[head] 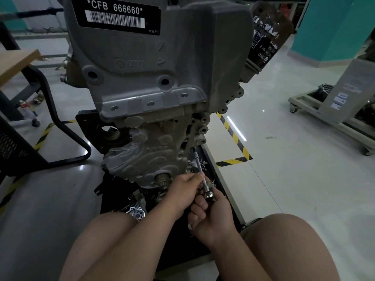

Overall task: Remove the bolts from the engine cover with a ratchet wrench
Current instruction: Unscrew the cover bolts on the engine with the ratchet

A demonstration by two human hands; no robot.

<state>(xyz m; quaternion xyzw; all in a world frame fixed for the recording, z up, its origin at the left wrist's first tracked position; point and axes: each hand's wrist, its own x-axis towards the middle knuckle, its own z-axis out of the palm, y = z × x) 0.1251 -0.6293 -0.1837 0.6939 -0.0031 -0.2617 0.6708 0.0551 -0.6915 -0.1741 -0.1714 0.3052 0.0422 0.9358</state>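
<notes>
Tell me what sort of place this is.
Probably a car-mechanics workshop or training room: a bare engine stands upright, yellow-black hazard tape marks the tiled floor, and a wheeled equipment stand sits at right.

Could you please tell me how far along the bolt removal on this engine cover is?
Looks done: several bolt holes on the engine cover appear empty. In hand: the left hand pinches the shaft of the ratchet wrench, the right hand grips its head, the socket at the cover's lower right edge. Left: that bolt, hidden by the socket; any others cannot be counted.
</notes>
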